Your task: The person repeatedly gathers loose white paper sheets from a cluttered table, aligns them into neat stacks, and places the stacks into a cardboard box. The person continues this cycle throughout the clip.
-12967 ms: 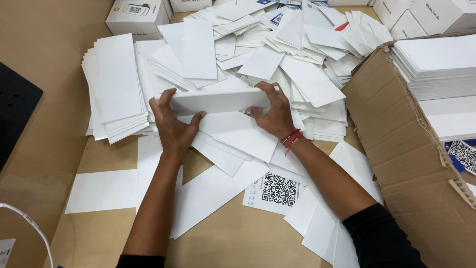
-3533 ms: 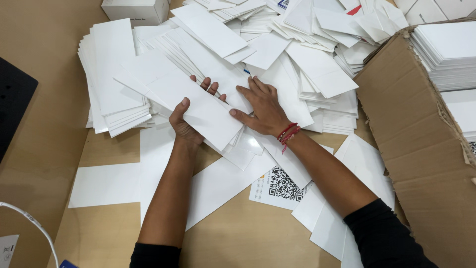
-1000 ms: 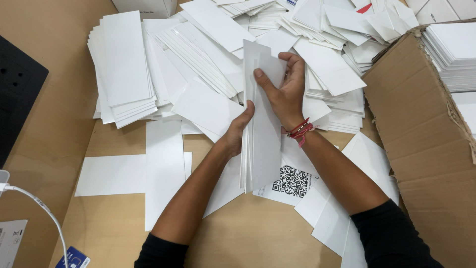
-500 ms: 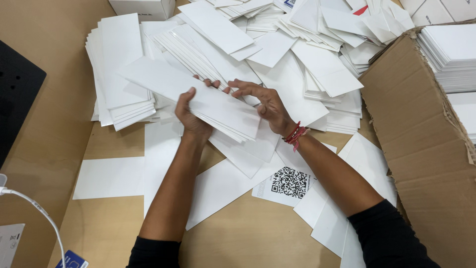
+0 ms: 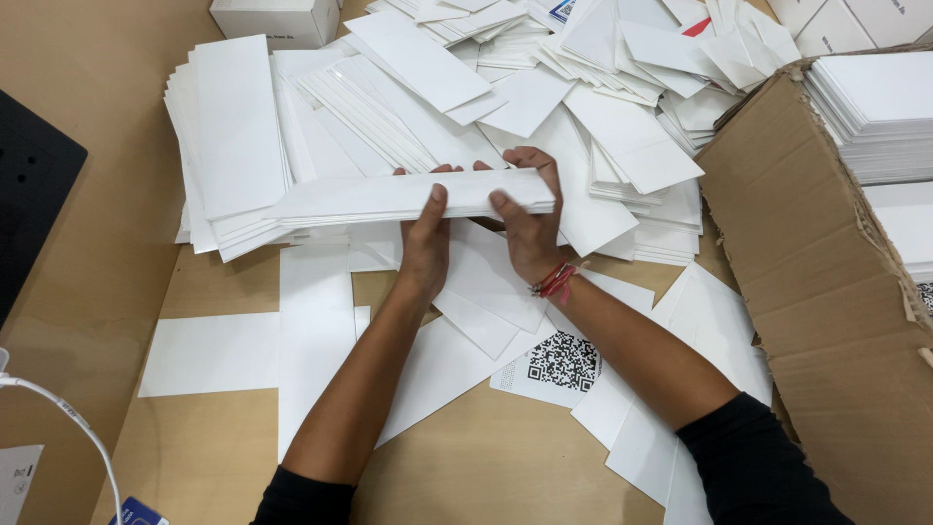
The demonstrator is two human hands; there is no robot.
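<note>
Both hands hold one long stack of white paper strips (image 5: 389, 197), level and edge-on, above a heap of loose white sheets (image 5: 544, 107). My left hand (image 5: 426, 238) grips the stack near its middle, thumb on the front edge. My right hand (image 5: 530, 219) grips its right end, fingers curled over the top; a red thread bracelet (image 5: 554, 282) circles that wrist. A neat pile of white sheets (image 5: 233, 146) lies just left of the stack's far end.
An open cardboard box (image 5: 826, 292) with stacked white sheets stands at the right. A sheet with a square black code (image 5: 562, 362) lies under my right forearm. A black panel (image 5: 29, 185) sits at the left edge, a white cable (image 5: 68, 418) at bottom left, a small white box (image 5: 277, 19) at the top.
The stack was upright on end a second ago, then slanted across the heap. Now both hands hold it level, squared up and lower, nearer me.
</note>
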